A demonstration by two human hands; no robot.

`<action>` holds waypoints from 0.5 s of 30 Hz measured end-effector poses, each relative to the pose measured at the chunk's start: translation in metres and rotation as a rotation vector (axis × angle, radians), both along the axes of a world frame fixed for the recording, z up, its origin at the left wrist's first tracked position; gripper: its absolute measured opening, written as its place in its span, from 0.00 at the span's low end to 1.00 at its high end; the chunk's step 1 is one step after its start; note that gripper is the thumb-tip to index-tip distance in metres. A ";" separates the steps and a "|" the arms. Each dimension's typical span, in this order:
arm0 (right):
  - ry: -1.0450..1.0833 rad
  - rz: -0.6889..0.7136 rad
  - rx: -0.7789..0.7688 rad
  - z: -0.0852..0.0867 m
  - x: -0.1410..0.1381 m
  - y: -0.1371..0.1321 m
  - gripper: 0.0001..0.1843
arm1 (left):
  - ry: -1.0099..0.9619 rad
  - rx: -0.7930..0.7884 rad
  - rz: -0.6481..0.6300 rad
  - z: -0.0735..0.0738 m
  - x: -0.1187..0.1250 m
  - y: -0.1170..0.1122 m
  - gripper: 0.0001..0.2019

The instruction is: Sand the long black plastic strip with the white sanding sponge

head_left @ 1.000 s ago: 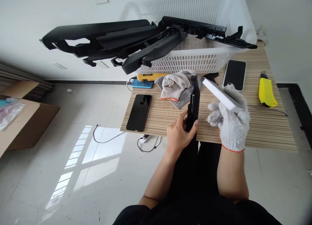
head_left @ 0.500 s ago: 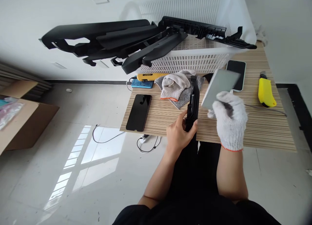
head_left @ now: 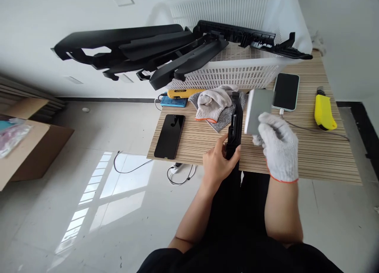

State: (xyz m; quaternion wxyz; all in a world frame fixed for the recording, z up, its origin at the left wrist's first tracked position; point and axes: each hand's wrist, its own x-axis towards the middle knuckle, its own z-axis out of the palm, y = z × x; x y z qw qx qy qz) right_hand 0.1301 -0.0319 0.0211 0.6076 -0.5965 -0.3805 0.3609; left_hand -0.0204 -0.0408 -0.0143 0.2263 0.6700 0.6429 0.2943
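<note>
My bare left hand (head_left: 219,163) grips the near end of a long black plastic part (head_left: 235,123) that lies lengthwise over the front edge of the striped wooden table (head_left: 319,154). My right hand (head_left: 277,145), in a white knit glove, holds a flat grey block (head_left: 257,110) upright just to the right of the black part, close to its side. A spare knit glove (head_left: 213,101) lies on a grey cloth just behind the part.
A white slatted basket (head_left: 237,73) at the back holds several long black plastic parts (head_left: 142,48) sticking out left. On the table lie a black phone (head_left: 169,135), a phone on a cable (head_left: 286,91), a yellow utility knife (head_left: 323,110) and a yellow tool (head_left: 183,92). A cardboard box (head_left: 26,146) stands at the left.
My right hand has turned the grey block from lying slanted to standing upright and brought it leftward toward the black part. The left hand has stayed put.
</note>
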 end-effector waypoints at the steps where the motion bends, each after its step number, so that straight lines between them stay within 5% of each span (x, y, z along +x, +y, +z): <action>1: 0.000 0.081 -0.031 0.000 0.001 0.000 0.10 | -0.003 -0.004 -0.002 0.000 0.000 0.000 0.24; 3: -0.032 0.092 -0.035 0.001 0.002 0.000 0.11 | 0.000 -0.006 0.005 0.000 0.000 0.000 0.24; 6: -0.061 -0.156 0.091 0.004 -0.001 0.002 0.24 | 0.007 -0.006 0.019 0.000 0.001 0.001 0.24; 8: -0.038 -0.200 0.160 0.007 -0.003 0.002 0.30 | 0.005 -0.014 0.014 0.000 0.001 0.001 0.24; 12: 0.198 -0.155 0.119 0.006 -0.004 -0.002 0.14 | 0.006 -0.013 0.008 0.000 0.000 0.001 0.25; 15: 0.344 -0.017 -0.047 0.001 -0.001 -0.003 0.14 | 0.003 -0.007 -0.006 0.001 0.000 0.001 0.25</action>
